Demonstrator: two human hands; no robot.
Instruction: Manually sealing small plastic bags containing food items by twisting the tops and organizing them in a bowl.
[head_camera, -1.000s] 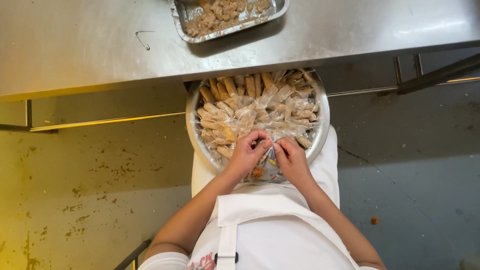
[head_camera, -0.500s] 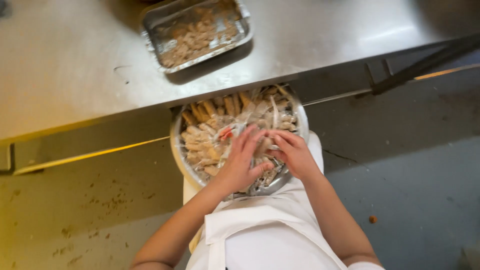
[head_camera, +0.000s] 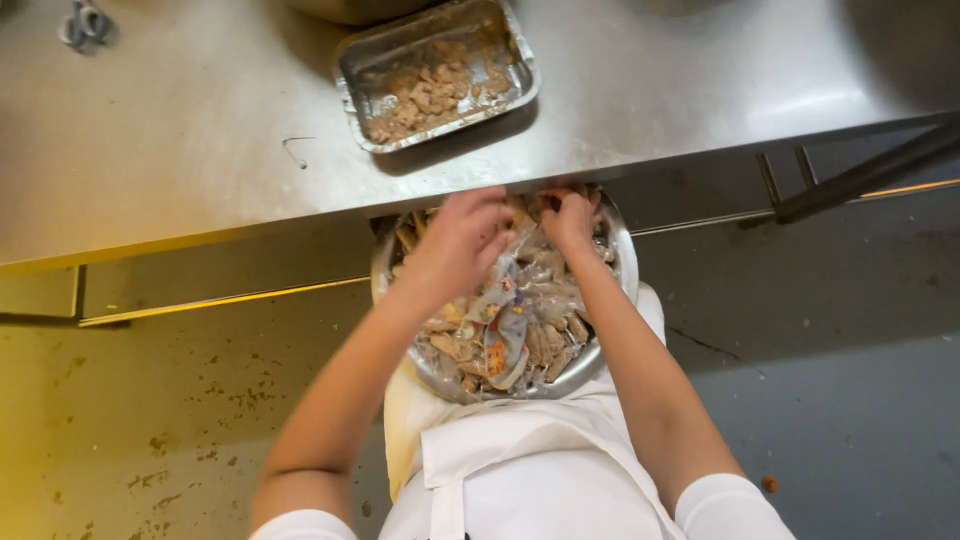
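Both hands working in a round metal bowl held in the lap below the bench edge.
Left hand (head_camera: 462, 238) lies curled over the wrapped pieces (head_camera: 520, 320), whether pinching one cannot be told; right hand (head_camera: 568, 214) pinches a piece at the far rim. Bowl (head_camera: 626, 272) is smooth steel; wrappers crinkled, glossy. Best lifted singly, fingertips only. Foil tray (head_camera: 520, 62) rests on the brushed bench (head_camera: 200, 150).

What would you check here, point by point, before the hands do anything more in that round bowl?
1. Round metal bowl rests steady on the lap: ok.
2. Left hand is inside the bowl, on the food: ok.
3. Right hand has a firm hold: cannot tell, fingers hidden at the table edge.
4. Crumpled wrapper kept out of the food: not ok.
5. Foil tray sits fully on the steel table: ok.
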